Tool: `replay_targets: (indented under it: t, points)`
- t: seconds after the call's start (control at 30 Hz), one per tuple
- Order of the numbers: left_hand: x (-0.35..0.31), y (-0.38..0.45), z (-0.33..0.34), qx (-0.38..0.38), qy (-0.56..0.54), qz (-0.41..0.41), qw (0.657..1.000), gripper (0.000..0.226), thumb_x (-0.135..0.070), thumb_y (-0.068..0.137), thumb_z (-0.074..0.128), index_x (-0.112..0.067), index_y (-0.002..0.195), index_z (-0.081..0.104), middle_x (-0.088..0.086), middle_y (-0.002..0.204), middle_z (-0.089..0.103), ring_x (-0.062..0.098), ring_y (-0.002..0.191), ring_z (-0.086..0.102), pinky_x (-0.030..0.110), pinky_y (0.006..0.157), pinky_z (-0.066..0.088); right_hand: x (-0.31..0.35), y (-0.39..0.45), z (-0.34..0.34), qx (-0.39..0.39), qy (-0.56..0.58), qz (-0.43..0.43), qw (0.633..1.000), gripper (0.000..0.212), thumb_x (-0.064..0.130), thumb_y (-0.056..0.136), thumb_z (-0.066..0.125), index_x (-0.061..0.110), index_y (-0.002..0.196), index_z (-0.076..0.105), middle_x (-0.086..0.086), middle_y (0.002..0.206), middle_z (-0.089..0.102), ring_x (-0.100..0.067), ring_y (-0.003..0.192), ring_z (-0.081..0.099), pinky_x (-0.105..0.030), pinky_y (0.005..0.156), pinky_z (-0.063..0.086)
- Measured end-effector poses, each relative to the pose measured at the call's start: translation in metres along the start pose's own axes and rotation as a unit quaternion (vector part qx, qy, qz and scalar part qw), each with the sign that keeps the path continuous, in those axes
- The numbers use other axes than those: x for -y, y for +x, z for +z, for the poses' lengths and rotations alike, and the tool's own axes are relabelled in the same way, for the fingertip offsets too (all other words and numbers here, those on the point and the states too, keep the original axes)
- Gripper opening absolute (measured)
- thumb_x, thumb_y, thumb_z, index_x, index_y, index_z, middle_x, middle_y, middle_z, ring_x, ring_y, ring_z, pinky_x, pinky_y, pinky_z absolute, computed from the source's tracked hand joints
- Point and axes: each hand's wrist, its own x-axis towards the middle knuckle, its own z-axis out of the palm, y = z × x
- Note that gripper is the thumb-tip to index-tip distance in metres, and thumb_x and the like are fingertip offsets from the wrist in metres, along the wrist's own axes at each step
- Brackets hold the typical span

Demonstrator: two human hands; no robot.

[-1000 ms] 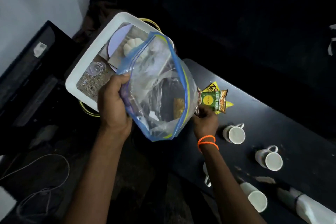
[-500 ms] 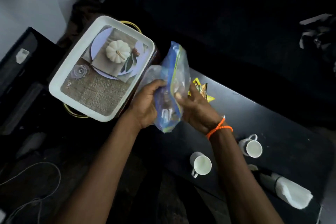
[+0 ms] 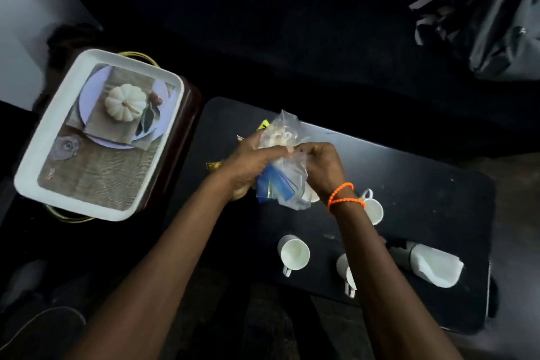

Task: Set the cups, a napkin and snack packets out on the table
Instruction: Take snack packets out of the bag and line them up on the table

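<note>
Black and matte, the surface (image 3: 423, 193) stretches from the middle of my view off to the right, and it carries most of what I am working with. Left of it, apart from its edge, sits a white tray (image 3: 35, 172) with gold handles; its bottom bears a printed picture of a pale pumpkin on a plate and cloth. Far off at the upper right, a dark grey bag (image 3: 496, 23) slumps in the gloom.

Over the left part of the surface I hold a clear plastic bag (image 3: 287, 175), crumpled into a bunch, its blue zip strip folded near the bottom. My left hand (image 3: 248, 164) is curled tight around the bag's left side, and my right hand (image 3: 324, 166), with orange bands at the wrist, pinches the plastic from the right. Both are closed on it, close together.

A white napkin (image 3: 435, 267) lies at the right end of the surface, near the front edge, part wrapped over something dark. Three white cups stand on the surface: one cup (image 3: 293, 253) in front of the bag, a second cup (image 3: 346, 272) half hidden by my right forearm, a third cup (image 3: 372, 209) just beyond my right wrist. Yellow corners of the snack packets (image 3: 264, 125) peek out behind the bag; most of them is hidden.
</note>
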Motion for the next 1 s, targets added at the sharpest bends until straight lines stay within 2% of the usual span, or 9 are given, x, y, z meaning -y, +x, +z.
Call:
replay_targets:
  t: [0.17, 0.23, 0.33, 0.43, 0.53, 0.67, 0.8, 0.9, 1.0]
  points:
    - [0.001, 0.019, 0.050, -0.122, 0.013, 0.044, 0.991, 0.026, 0.014, 0.085, 0.065, -0.009, 0.093, 0.074, 0.016, 0.094, 0.072, 0.028, 0.086, 0.067, 0.046, 0.083, 0.058, -0.020, -0.014, -0.045, -0.113, 0.054, -0.007, 0.992, 0.019, 0.002, 0.082, 0.078, 0.010, 0.099, 0.081, -0.013, 0.101, 0.079, -0.021, 0.091, 0.072, -0.045, 0.090, 0.061]
    - [0.003, 0.030, 0.065, -0.170, 0.014, 0.055, 0.984, 0.040, 0.017, 0.085, 0.052, -0.016, 0.072, 0.068, 0.007, 0.082, 0.070, 0.025, 0.079, 0.066, 0.037, 0.074, 0.056, -0.026, -0.030, -0.065, -0.194, 0.106, 0.012, 0.975, 0.031, 0.033, 0.086, 0.081, 0.016, 0.110, 0.076, -0.009, 0.105, 0.077, -0.018, 0.091, 0.071, -0.039, 0.083, 0.061]
    - [0.009, 0.035, 0.098, -0.176, 0.086, 0.120, 0.973, 0.048, 0.017, 0.079, 0.051, -0.024, 0.058, 0.067, -0.014, 0.067, 0.070, 0.005, 0.066, 0.066, 0.016, 0.063, 0.054, -0.035, -0.045, -0.090, -0.056, 0.259, 0.126, 0.956, 0.063, 0.070, 0.088, 0.061, 0.020, 0.127, 0.067, -0.011, 0.124, 0.073, -0.032, 0.107, 0.074, -0.043, 0.077, 0.062]
    - [0.030, 0.020, 0.145, -0.093, 0.250, 0.264, 0.927, 0.039, 0.019, 0.068, 0.054, -0.016, 0.066, 0.072, -0.004, 0.089, 0.070, 0.006, 0.087, 0.065, 0.011, 0.081, 0.049, -0.035, -0.055, -0.106, 0.061, 0.507, 0.100, 0.854, 0.076, 0.058, 0.095, 0.057, -0.001, 0.143, 0.050, -0.022, 0.134, 0.060, -0.036, 0.122, 0.061, -0.051, 0.106, 0.052]
    - [0.048, 0.014, 0.184, -0.017, 0.336, 0.332, 0.881, 0.026, 0.011, 0.070, 0.055, -0.004, 0.079, 0.075, 0.009, 0.095, 0.069, 0.021, 0.091, 0.066, 0.029, 0.081, 0.052, -0.046, -0.058, -0.124, -0.083, 0.472, 0.081, 0.874, 0.045, 0.022, 0.098, 0.068, -0.002, 0.134, 0.054, -0.022, 0.112, 0.063, -0.033, 0.103, 0.064, -0.047, 0.096, 0.053]
    - [0.044, 0.023, 0.219, 0.126, 0.218, 0.144, 0.957, 0.038, 0.015, 0.080, 0.060, -0.015, 0.096, 0.079, -0.001, 0.108, 0.070, 0.014, 0.104, 0.066, 0.018, 0.091, 0.052, -0.073, -0.071, -0.161, -0.292, 0.411, 0.149, 0.850, 0.012, -0.002, 0.088, 0.069, 0.002, 0.099, 0.072, -0.022, 0.091, 0.070, -0.031, 0.081, 0.066, -0.046, 0.079, 0.055]
    - [0.052, 0.039, 0.243, 0.130, 0.114, 0.050, 0.984, 0.055, -0.016, 0.096, 0.072, -0.031, 0.143, 0.049, -0.003, 0.136, 0.052, 0.014, 0.117, 0.060, 0.037, 0.087, 0.064, -0.093, -0.078, -0.190, -0.373, 0.450, 0.181, 0.791, 0.015, -0.002, 0.088, 0.068, 0.008, 0.079, 0.071, -0.017, 0.083, 0.069, -0.032, 0.082, 0.063, -0.046, 0.077, 0.057]
    - [0.070, 0.052, 0.272, 0.255, 0.258, 0.093, 0.927, 0.078, -0.011, 0.089, 0.080, -0.026, 0.153, 0.038, 0.000, 0.141, 0.057, 0.015, 0.123, 0.062, 0.032, 0.103, 0.056, -0.100, -0.077, -0.202, -0.318, 0.486, 0.168, 0.796, 0.017, 0.004, 0.094, 0.061, 0.001, 0.104, 0.074, -0.023, 0.104, 0.074, -0.039, 0.098, 0.069, -0.053, 0.094, 0.056]
    - [0.077, 0.064, 0.306, 0.188, 0.304, 0.121, 0.926, 0.054, -0.012, 0.079, 0.087, -0.038, 0.118, 0.060, -0.008, 0.110, 0.072, 0.004, 0.097, 0.069, 0.021, 0.087, 0.056, -0.110, -0.093, -0.232, -0.197, 0.509, 0.113, 0.830, 0.034, 0.015, 0.091, 0.060, 0.005, 0.121, 0.073, -0.013, 0.112, 0.076, -0.026, 0.105, 0.071, -0.038, 0.091, 0.058]
